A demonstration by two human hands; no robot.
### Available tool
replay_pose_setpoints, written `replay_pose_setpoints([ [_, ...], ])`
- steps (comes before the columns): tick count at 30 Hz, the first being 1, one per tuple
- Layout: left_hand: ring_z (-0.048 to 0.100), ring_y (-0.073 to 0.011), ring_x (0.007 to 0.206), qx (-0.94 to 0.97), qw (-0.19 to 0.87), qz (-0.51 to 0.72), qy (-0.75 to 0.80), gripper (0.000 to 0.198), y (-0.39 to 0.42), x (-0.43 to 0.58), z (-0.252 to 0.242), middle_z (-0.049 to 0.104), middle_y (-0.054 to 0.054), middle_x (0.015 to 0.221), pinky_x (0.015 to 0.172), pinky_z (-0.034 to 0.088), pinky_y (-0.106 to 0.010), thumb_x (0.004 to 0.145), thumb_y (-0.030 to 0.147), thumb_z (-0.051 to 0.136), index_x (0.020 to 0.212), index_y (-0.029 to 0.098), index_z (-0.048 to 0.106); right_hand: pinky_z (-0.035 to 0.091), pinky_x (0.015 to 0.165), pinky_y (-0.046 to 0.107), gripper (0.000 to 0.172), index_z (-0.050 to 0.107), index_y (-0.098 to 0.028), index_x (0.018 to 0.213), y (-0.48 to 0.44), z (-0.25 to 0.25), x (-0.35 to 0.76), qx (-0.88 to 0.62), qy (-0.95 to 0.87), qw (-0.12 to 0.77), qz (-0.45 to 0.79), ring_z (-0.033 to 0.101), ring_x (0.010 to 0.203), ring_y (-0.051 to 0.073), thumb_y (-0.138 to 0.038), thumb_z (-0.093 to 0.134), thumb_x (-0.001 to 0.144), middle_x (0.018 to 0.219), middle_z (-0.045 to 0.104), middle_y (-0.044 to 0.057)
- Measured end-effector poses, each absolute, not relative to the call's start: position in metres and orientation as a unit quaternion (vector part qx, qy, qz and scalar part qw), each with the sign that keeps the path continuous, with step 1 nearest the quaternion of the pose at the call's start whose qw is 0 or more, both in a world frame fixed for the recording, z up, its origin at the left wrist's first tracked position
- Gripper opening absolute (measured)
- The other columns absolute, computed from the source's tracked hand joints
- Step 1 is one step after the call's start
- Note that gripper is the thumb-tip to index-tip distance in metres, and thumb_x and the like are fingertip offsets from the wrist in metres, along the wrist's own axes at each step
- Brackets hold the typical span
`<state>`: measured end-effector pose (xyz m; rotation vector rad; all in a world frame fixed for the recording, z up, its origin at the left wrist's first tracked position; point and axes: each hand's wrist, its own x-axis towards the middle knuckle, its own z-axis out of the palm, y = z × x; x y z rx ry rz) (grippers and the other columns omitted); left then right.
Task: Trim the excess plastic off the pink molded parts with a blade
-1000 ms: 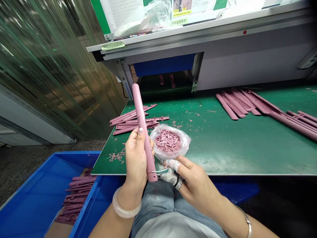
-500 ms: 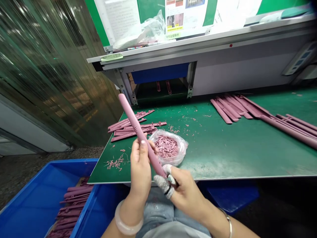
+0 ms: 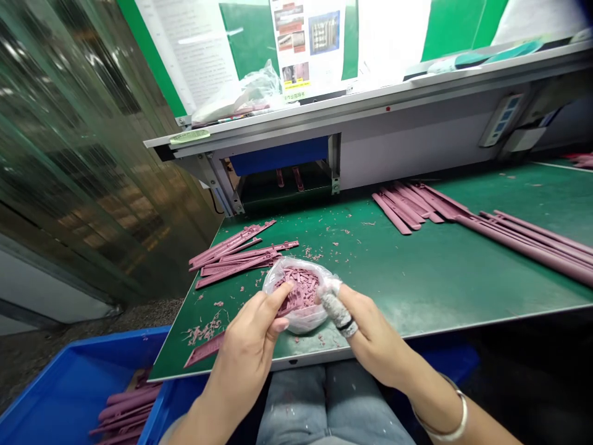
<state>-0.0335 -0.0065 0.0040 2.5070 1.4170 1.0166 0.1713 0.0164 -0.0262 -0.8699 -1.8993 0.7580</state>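
Note:
My left hand (image 3: 248,337) is closed around a long pink plastic strip (image 3: 204,351). One end of the strip reaches over a clear plastic bag (image 3: 308,322) filled with pink scraps (image 3: 308,283); the other end points down to the left. Grey-white wraps cover fingers of my right hand (image 3: 365,327), which is at the bag's right rim with thumb and finger closed. What they hold, if anything, is hidden. Just beyond the bag, to the left, lie several similar pink strips (image 3: 231,247) in a loose pile.
More long pink strips (image 3: 407,207) lie on the green table (image 3: 370,272) at the right. Pink shavings (image 3: 201,330) are scattered at the left. A blue bin (image 3: 60,371) holding pink parts stands below the left edge. A metal-framed shelf (image 3: 278,120) runs along the back.
The strip has dropped from a raised slant to low over the bag and turned to show its ribbed side. My right hand has come off its lower end to the bag's right rim.

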Motion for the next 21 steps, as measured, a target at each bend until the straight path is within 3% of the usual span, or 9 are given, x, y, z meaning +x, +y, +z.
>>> replay_pose_setpoints([
  [7,0.061,-0.0128,0.093,0.766,0.005,0.46,0.449,0.036,-0.007,-0.027,-0.01,0.064,-0.001,0.106,0.085,0.047,-0.02,0.087,0.014,0.062,0.121,0.026,0.057,0.035,0.065,0.026,0.016,0.049,-0.02,0.08,0.012,-0.025,0.168,-0.326,-0.774,0.431,0.329,0.045,0.069,0.014,-0.008,0.043,0.09,0.077,0.055,0.0],
  [21,0.062,-0.0123,0.089,0.766,-0.052,0.482,0.423,0.036,-0.004,-0.029,-0.013,0.066,-0.002,0.101,0.082,0.05,-0.02,0.081,0.008,0.068,0.115,0.018,0.061,0.045,0.072,0.026,0.017,0.059,-0.019,0.087,0.014,-0.022,0.172,-0.313,-0.775,0.443,0.326,0.056,0.078,0.016,-0.011,0.045,0.091,0.082,0.061,0.003],
])
